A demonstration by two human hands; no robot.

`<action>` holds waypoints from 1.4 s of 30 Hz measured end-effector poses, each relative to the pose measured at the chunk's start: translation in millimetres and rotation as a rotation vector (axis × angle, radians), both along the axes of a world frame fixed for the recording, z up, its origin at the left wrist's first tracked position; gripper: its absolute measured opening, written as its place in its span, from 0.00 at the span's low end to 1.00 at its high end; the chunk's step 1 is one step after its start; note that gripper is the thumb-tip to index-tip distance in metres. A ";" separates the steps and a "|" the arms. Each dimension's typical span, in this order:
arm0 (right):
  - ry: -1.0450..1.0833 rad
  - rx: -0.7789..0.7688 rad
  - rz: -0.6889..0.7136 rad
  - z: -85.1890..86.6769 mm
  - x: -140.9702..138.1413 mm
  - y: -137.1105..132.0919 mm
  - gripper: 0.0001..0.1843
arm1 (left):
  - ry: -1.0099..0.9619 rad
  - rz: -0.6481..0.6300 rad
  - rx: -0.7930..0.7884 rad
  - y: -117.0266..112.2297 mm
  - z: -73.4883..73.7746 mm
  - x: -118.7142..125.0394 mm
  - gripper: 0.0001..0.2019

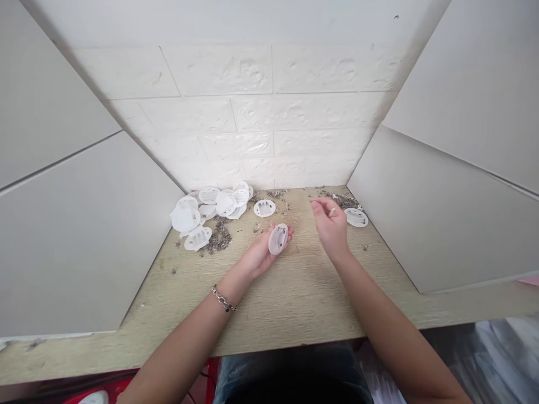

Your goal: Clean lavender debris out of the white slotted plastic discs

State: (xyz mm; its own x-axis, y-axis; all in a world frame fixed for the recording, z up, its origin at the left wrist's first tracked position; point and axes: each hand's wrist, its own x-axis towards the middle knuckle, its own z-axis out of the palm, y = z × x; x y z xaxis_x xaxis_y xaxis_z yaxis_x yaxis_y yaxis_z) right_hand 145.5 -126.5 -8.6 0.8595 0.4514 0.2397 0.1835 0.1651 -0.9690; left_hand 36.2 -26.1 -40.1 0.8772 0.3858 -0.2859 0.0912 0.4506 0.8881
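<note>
My left hand (261, 257) holds a white round plastic piece (278, 239), with slots like a battery compartment, tilted above the table. The fingers reach around behind it. To the right, my right hand (330, 224) is closed with thumb and forefinger pinched together; whatever may be between them is too small to make out. Behind that hand lie small metal parts (347, 200), like contact clips. Beside it rests another white round piece (356, 217). One more round piece (264, 208) lies flat on the table beyond my left hand.
A heap of white round pieces (208, 196) is at the back left, with a pile of small metal parts (219, 237) in front. Grey panels (76, 252) flank the wooden table (290, 303) on both sides. A white brick-patterned wall (252, 115) closes the back.
</note>
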 end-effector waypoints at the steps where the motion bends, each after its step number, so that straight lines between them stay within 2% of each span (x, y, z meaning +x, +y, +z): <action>1: -0.128 -0.064 0.006 -4.0 -2.0 1.1 0.10 | -0.013 0.007 -0.132 0.1 2.0 0.0 0.22; 3: -0.377 -0.177 0.034 -11.6 -6.6 3.8 0.11 | -0.044 0.029 -0.380 1.2 5.0 0.1 0.22; 7: -0.703 -0.442 0.105 -20.8 -15.2 7.7 0.12 | -0.100 0.104 -0.566 1.8 7.4 1.1 0.19; 10: -0.798 -0.660 0.140 -23.4 -22.0 10.5 0.14 | -0.113 0.135 -0.615 0.0 6.5 1.8 0.17; 12: -0.836 -0.751 0.146 -24.2 -26.8 12.8 0.15 | -0.112 0.122 -0.621 -1.2 5.5 2.2 0.18; 20: -0.935 -0.931 0.095 -27.2 -37.7 21.3 0.19 | -0.102 0.150 -0.617 -5.4 6.7 5.5 0.20; 26: -1.050 -0.926 0.123 -33.8 -35.5 24.7 0.20 | -0.144 0.208 -0.632 -9.3 5.3 7.4 0.20; 32: -1.172 -0.872 0.142 -31.0 -33.2 25.8 0.18 | -0.192 0.249 -0.654 -8.1 5.2 8.0 0.20; 38: -1.305 -0.717 0.094 -38.4 -27.7 26.7 0.18 | -0.164 0.269 -0.587 -8.5 0.1 6.6 0.21; 42: -1.311 -0.579 0.138 -46.3 -26.9 26.5 0.20 | -0.134 0.272 -0.546 -5.1 -0.4 5.9 0.23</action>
State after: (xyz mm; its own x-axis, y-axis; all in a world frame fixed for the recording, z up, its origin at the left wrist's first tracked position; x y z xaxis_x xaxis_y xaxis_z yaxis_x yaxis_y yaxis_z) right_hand 118.6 -100.0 -54.9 0.1093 0.8170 0.5662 0.9939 -0.0964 -0.0528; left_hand 42.1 -31.2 -40.5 0.8102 0.4293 -0.3990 -0.1869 0.8345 0.5184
